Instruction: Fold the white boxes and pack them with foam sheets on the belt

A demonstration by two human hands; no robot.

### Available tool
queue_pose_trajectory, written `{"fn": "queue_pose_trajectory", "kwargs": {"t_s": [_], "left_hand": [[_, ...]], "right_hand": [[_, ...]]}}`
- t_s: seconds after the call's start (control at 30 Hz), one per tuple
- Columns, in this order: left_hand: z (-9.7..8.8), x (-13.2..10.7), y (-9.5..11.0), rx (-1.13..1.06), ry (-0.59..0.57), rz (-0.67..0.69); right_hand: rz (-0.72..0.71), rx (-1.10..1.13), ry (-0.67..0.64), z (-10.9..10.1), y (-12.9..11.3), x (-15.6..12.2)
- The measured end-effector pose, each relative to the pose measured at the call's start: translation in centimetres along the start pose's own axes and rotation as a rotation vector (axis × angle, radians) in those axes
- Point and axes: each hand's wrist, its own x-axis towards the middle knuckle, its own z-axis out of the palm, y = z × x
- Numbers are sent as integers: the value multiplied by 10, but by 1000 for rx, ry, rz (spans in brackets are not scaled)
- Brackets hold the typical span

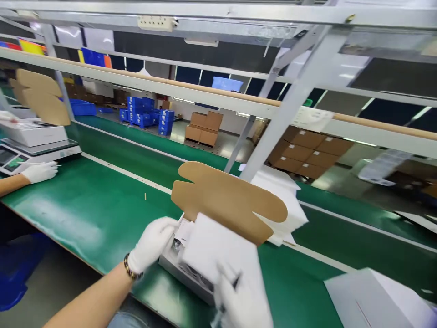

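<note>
An open mailer-style carton (187, 279) sits in front of me, its brown flapped lid (225, 196) standing up at the back. Inside lie white papers (183, 233) and some grey and metallic items, too small to name. A white sheet or pad (218, 248) slants over the right part of the carton. My left hand (155, 243), white-gloved, has its fingers closed on the carton's left rim beside the papers. My right hand (235, 294), also gloved and smeared by motion, is curled at the sheet's lower part; a small dark object shows between its fingers, kind unclear.
White sheets (282, 200) lie behind the lid, near a slanted metal post (290, 100). A white box (378, 300) stands at right. At left, a co-worker's gloved hand (41, 172) is beside a scale (61, 151) bearing another open carton (41, 133). Green table (102, 205) underneath.
</note>
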Motion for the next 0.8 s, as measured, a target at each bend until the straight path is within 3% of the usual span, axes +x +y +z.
{"fn": "queue_pose_trajectory", "kwargs": {"t_s": [0.03, 0.1, 0.2, 0.27, 0.37, 0.53, 0.7, 0.8], "left_hand": [[-1, 14, -2, 26, -11, 8], [10, 37, -8, 67, -155, 94], [41, 54, -19, 190, -335, 223], [60, 54, -27, 309, -335, 279], [79, 45, -34, 414, -307, 346], [85, 44, -28, 400, -252, 423], [75, 60, -13, 397, -323, 485], [84, 53, -12, 367, -304, 448]], "right_hand": [[-41, -6, -8, 15, -8, 4], [-74, -23, -40, 40, -17, 15], [28, 4, -217, 55, -15, 29], [157, 35, -347, 49, -6, 39], [304, 38, -408, 34, 9, 52], [431, 181, -524, 33, 17, 63], [340, 97, -460, 38, 14, 59], [347, 125, -465, 40, 14, 53]]}}
